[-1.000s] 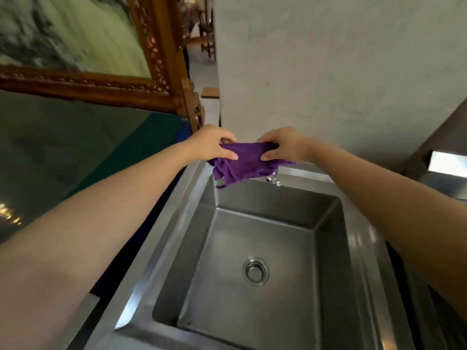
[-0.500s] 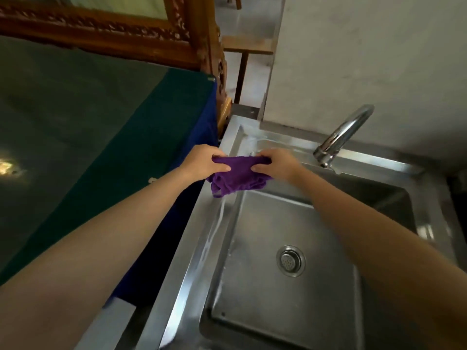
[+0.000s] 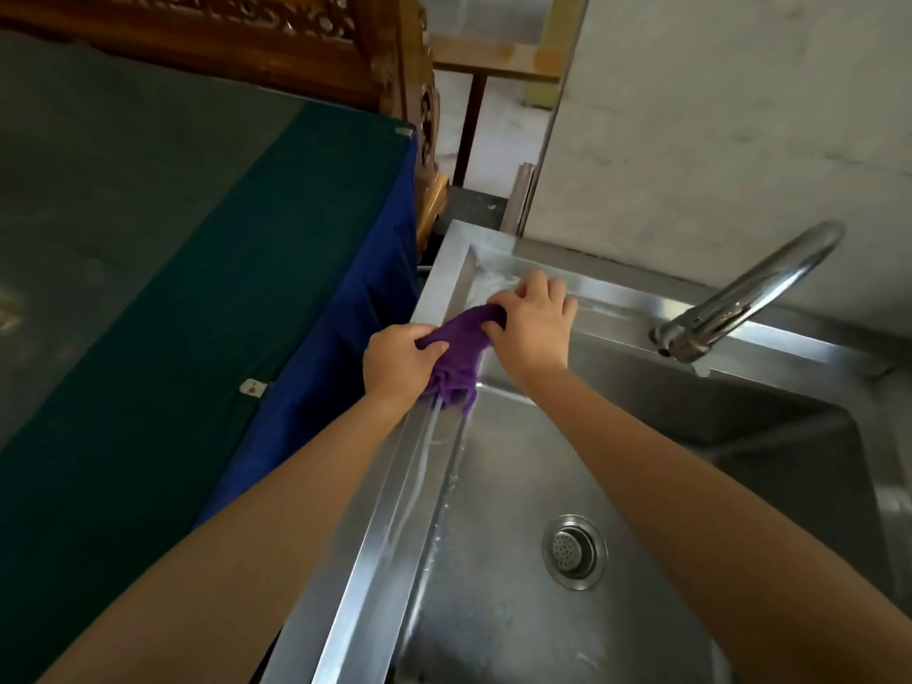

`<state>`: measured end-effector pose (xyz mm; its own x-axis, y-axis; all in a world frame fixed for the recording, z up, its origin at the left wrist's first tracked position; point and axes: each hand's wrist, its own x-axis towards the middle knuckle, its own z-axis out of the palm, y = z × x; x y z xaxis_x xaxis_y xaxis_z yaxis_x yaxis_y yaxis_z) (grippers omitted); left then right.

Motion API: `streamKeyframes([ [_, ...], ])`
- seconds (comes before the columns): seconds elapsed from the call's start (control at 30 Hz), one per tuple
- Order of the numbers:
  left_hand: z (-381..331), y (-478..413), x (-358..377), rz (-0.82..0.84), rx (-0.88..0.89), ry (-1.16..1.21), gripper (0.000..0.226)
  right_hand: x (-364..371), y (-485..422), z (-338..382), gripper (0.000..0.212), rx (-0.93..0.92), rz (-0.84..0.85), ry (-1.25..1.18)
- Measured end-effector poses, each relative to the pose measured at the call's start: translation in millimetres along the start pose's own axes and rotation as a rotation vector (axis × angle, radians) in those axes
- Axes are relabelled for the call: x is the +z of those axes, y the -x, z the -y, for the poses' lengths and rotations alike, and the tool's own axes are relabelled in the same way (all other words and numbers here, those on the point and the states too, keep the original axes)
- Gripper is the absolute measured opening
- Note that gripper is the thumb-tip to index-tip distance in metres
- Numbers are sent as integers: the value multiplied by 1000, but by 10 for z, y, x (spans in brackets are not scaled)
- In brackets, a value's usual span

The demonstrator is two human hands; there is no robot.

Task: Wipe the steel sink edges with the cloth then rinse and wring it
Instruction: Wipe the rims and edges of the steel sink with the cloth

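- Bunched and twisted above the left rim of the steel sink [image 3: 390, 491], near its far-left corner: purple cloth [image 3: 461, 348], held between both hands.
- Clamped on the cloth's nearer end: left hand [image 3: 399, 362], fingers curled round the fabric, thumb on top, wrist over the outer edge of the left rim.
- Clamped on the cloth's farther end: right hand [image 3: 533, 328], knuckles up, fingers folded down into the fabric, placed over the rim's far-left corner, forearm crossing above the basin.
- Hanging from between the two grips: a loose purple tail, reaching the inner edge of the left rim; whether touching the steel or just above it, cannot tell.
- Along the left rim and down the basin's left wall: wet streaks, bright on the metal.
- In the basin floor, toward the near right: round drain [image 3: 575, 551] with a perforated strainer.
- At the back rim, right of the hands and well apart from them: curved chrome faucet [image 3: 750, 298], spout pointing down toward the basin.
- Beside the sink's left edge: green-covered table [image 3: 148, 288] with a blue skirt [image 3: 345, 348] hanging at its side.
- Behind the table: carved wooden frame [image 3: 247, 22].
- Behind the sink: pale rough wall [image 3: 740, 116].
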<state>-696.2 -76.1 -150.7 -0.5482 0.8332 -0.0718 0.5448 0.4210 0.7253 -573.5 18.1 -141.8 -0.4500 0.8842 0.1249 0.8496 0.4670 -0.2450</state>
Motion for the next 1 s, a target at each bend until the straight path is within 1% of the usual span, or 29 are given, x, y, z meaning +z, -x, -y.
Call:
streamKeyframes([
  [0.03,5,-56,44,-21,-2,-4,16,53,-57,18,25,-7,-31,-15],
  [0.1,37,-148,153,-42,-14,-44,15,205,-128,50,33,7,3,-173],
  [0.17,113,-203,240,-57,-8,-69,17,380,-106,85,47,48,115,-418],
  [0.23,207,-217,281,-83,54,-95,25,552,-27,101,65,43,236,-555],
  [0.3,282,-204,279,-69,160,-120,37,670,4,91,78,15,311,-547],
  [0.37,346,-187,264,-9,229,-81,45,733,-45,56,85,-21,323,-465],
  [0.47,390,-159,266,97,161,49,49,800,-150,-10,90,-80,308,-323],
  [0.53,403,-170,289,115,127,99,52,836,-248,-79,88,-104,288,-248],
  [0.6,414,-166,313,107,153,49,55,846,-370,-130,81,-99,257,-221],
  [0.67,430,-161,335,94,191,-31,57,845,-477,-107,74,-61,207,-263],
  [0.73,406,-145,339,92,197,-76,55,841,-485,-73,67,-27,148,-357],
  [0.8,405,-136,359,94,226,-132,57,841,-387,-97,61,-40,114,-445],
  [0.9,419,-172,412,128,303,-385,80,798,-225,-195,52,-104,115,-477],
  [0.97,414,-198,474,146,319,-540,82,760,-175,-287,50,-90,92,-436],
  [1.0,397,-222,494,153,311,-576,79,731,-162,-353,50,-41,42,-420],
])
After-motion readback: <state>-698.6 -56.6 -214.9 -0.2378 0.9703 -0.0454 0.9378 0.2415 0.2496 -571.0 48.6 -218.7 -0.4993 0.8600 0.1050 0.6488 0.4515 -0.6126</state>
